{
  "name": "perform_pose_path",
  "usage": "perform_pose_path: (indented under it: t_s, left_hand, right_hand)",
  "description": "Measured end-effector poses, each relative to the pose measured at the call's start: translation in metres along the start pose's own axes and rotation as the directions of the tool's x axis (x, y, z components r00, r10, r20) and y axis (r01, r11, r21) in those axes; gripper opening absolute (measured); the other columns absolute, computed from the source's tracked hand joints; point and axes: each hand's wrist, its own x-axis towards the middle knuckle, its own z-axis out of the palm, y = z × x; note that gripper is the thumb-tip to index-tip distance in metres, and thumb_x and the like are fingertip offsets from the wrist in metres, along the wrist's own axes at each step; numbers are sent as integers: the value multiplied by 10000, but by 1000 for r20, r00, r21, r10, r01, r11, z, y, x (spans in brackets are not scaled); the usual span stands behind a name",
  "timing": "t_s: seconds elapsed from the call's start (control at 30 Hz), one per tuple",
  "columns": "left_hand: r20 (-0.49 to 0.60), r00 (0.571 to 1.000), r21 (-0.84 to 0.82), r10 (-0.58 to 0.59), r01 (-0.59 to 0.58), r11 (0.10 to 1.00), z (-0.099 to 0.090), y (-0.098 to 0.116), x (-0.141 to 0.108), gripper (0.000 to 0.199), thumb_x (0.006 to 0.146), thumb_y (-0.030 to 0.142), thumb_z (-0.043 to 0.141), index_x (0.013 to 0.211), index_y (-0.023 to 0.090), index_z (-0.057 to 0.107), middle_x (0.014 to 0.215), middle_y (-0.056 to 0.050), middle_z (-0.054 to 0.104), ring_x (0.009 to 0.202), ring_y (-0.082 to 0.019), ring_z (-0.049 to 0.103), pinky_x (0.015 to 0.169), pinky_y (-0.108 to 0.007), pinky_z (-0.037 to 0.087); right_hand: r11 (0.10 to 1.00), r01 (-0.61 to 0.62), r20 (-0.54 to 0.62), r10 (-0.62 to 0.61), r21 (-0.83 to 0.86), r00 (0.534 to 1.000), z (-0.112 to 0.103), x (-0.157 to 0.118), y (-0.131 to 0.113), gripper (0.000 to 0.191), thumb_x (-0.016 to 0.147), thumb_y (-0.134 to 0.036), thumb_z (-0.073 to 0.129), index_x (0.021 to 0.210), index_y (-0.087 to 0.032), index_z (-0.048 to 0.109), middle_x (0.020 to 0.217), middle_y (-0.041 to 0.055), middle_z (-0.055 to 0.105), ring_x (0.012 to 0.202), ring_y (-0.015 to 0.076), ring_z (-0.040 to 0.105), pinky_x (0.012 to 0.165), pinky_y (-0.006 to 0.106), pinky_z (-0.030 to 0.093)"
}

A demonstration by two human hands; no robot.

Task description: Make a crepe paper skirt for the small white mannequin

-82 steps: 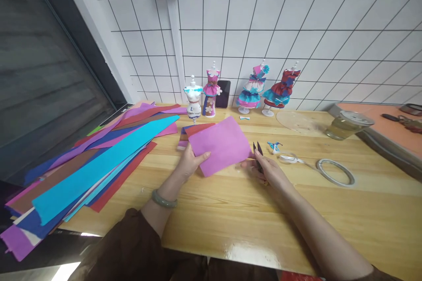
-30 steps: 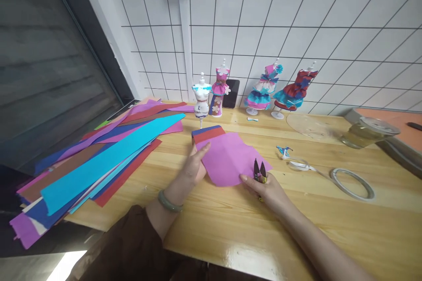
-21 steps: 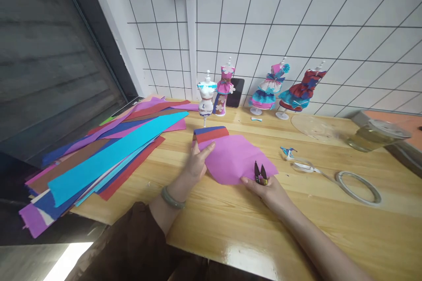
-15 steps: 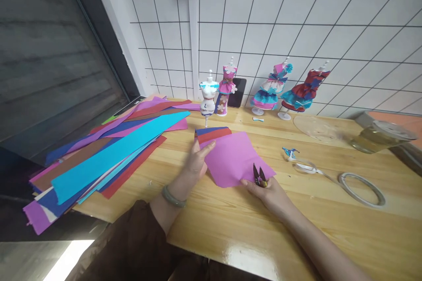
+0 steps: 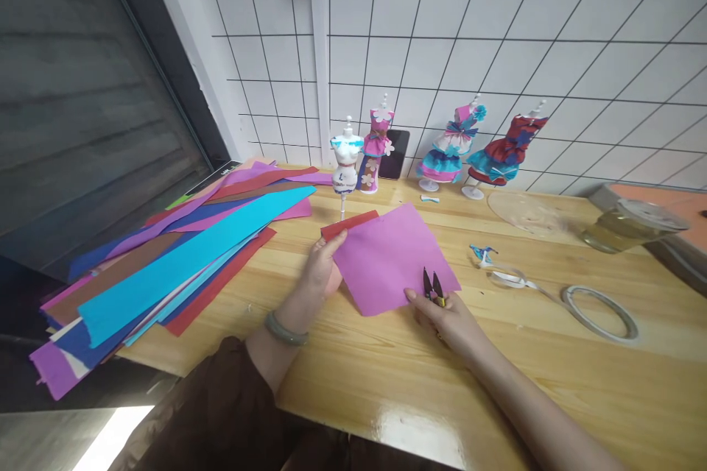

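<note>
A purple-pink sheet (image 5: 395, 257), paper or thin cloth, is held up above the table between both hands. My left hand (image 5: 325, 265) pinches its left edge, thumb on top, along with a red piece (image 5: 349, 224) that shows behind it. My right hand (image 5: 442, 313) grips the sheet's lower right edge with thumb on top and also holds small scissors (image 5: 433, 285), their dark blades apart and pointing up. Behind the sheet stands a small white mannequin (image 5: 345, 162) with blue trim at the top.
Long coloured strips (image 5: 188, 257) lie piled at the left. Dressed mannequins (image 5: 447, 143) and a dark phone (image 5: 394, 154) stand by the wall. On the right are a tape roll (image 5: 599, 313), a small blue bow (image 5: 483, 255), a clear plastic disc (image 5: 519, 210) and a glass container (image 5: 630, 227).
The purple-pink sheet has risen and spread flatter. The blue edge behind it is out of sight now, leaving only red showing. The view has shifted slightly.
</note>
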Motion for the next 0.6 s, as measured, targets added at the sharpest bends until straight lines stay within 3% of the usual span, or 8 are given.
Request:
perform_pose_path:
  t_s: [0.13, 0.23, 0.43, 0.6]
  left_hand:
    - [13, 999, -60, -34, 35, 998, 1, 1, 1, 241, 726, 235, 625, 939, 124, 642, 948, -89, 688, 969, -231, 608, 916, -363, 408]
    - [5, 998, -69, -68, 68, 995, -1, 0, 1, 214, 734, 205, 613, 930, 126, 643, 903, -78, 697, 958, -217, 613, 927, -354, 403]
    - [143, 985, -43, -101, 108, 993, -2, 2, 0, 336, 747, 149, 592, 1082, 170, 589, 1025, -69, 665, 955, -208, 613, 929, -375, 401]
    - [136, 985, -67, -103, 113, 991, -2, 3, 1, 301, 763, 159, 567, 1060, 129, 601, 1017, -88, 667, 973, -205, 605, 935, -350, 404]
  right_hand:
    - [996, -78, 66, 74, 49, 995, -3, 5, 13, 514, 713, -578, 548, 433, -209, 325, 376, -49, 319, 372, 72, 249, 410, 254, 146]
    - [993, -77, 74, 71, 84, 995, -4, 5, 14, 506, 723, -567, 549, 446, -209, 324, 384, -53, 323, 378, 73, 252, 420, 255, 146]
    - [994, -38, 49, 33, 99, 998, -3, 4, 8, 494, 712, -544, 569, 445, -214, 318, 402, -54, 320, 402, 83, 264, 439, 257, 163]
    - [999, -18, 23, 17, 50, 1000, -3, 4, 10, 487, 682, -568, 580, 464, -212, 329, 396, -59, 318, 390, 78, 244, 428, 252, 143]
